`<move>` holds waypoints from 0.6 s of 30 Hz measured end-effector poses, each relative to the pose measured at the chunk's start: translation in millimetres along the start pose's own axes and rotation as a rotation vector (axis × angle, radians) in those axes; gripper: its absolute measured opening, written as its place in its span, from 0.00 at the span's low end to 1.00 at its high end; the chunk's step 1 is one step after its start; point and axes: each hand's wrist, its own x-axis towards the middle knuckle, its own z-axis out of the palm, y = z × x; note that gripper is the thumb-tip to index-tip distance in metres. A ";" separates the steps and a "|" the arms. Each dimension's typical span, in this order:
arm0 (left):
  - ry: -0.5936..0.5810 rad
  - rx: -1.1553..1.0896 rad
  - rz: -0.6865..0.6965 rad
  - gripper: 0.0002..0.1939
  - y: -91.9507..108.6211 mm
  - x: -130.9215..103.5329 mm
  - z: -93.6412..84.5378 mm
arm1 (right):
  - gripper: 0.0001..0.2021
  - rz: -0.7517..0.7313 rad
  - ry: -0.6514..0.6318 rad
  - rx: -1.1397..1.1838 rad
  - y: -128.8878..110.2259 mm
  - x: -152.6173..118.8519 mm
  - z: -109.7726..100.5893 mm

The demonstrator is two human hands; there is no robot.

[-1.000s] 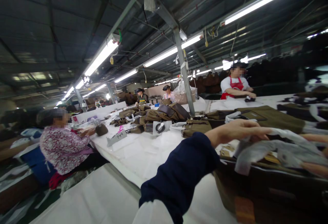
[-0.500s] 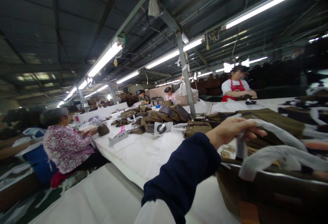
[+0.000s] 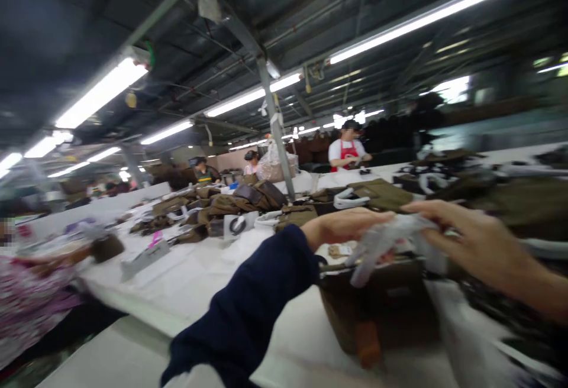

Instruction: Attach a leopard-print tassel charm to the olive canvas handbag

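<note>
A dark olive handbag (image 3: 399, 311) with a brown leather tab (image 3: 368, 343) stands upright on the white table in front of me. Its handles (image 3: 381, 243) are wrapped in white protective material. My left hand (image 3: 350, 226), in a navy sleeve, is closed round the wrapped handles from the left. From the right, my right hand (image 3: 474, 243) has its thumb and fingers closed on the same wrapping. Part of the left fingers is hidden behind the wrapping, and the bag's right side is blurred.
Several olive bags (image 3: 248, 199) are heaped on the white table (image 3: 190, 281), near a metal post (image 3: 277, 133). A person in a red apron (image 3: 348, 151) stands across the table. At the left edge, a person in a floral top (image 3: 35, 311) reaches toward a small brown bag (image 3: 106, 247).
The view has swung right. My right hand has come fully into sight at the handles. The bag has turned and sits further left in view, its handles gathered together.
</note>
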 end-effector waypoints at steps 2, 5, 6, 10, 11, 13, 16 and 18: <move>0.050 0.030 0.045 0.22 -2.8 -5.5 1.2 | 0.14 -0.054 -0.083 -0.002 0.2 4.8 -4.8; 0.028 0.035 0.100 0.14 -10.1 -3.8 -3.4 | 0.14 -0.076 -0.187 0.035 0.7 11.6 -11.5; 0.025 0.030 0.111 0.13 -11.2 -2.2 -3.4 | 0.18 -0.102 -0.216 0.101 -1.3 13.6 -14.0; 0.026 0.029 0.126 0.12 -8.1 0.5 4.9 | 0.26 -0.154 -0.355 0.182 -16.2 23.5 -18.2; 0.025 0.028 0.123 0.11 -7.7 -0.2 7.4 | 0.22 -0.136 -0.392 0.112 -17.9 26.6 -17.0; 0.031 0.030 0.089 0.10 -11.3 -4.1 10.8 | 0.11 -0.093 -0.438 -0.068 -15.6 31.8 -12.9; 0.055 0.061 -0.043 0.12 -30.1 -15.2 12.1 | 0.08 -0.035 -0.405 -0.251 -3.1 32.0 -7.0; 0.079 0.068 -0.100 0.11 -47.4 -23.3 12.1 | 0.08 0.005 -0.362 -0.266 2.9 27.3 -5.1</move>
